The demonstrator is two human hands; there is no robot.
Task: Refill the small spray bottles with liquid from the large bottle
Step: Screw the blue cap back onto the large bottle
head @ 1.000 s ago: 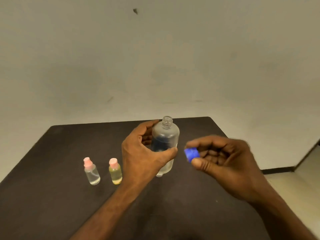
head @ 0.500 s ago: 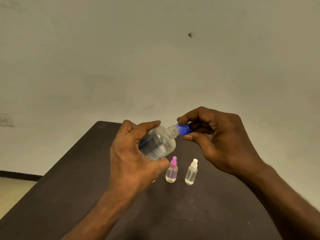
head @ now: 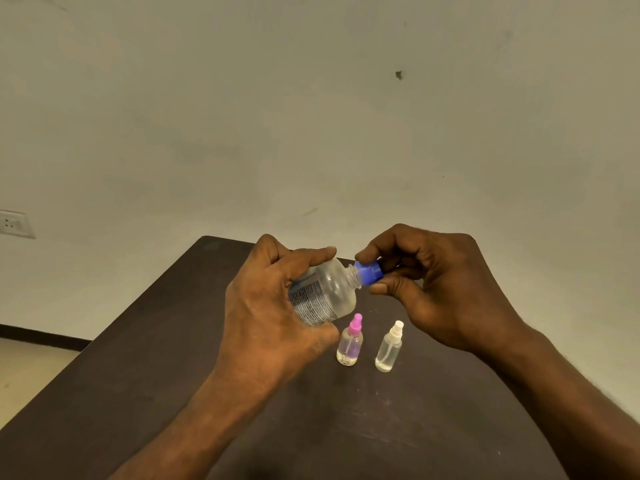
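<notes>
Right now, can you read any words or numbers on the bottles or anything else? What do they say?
Large bottle, held by the left hand: a label with many lines of small dark print, too small and blurred to read.
Blue cap, pinched by the right hand: no text visible.
Pink-topped spray bottle: no text visible.
White-topped spray bottle: no text visible.
Wall socket: no readable marking.

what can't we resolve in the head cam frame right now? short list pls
- Large bottle: label print too small to read; left hand covers its base and back.
- Blue cap: right hand fingers hide its far end; whether it is threaded on or only touching the neck is unclear.
- Pink-topped spray bottle and white-topped spray bottle: liquid levels hard to judge through clear plastic.
- Table: near edge cut off by the frame.
</notes>
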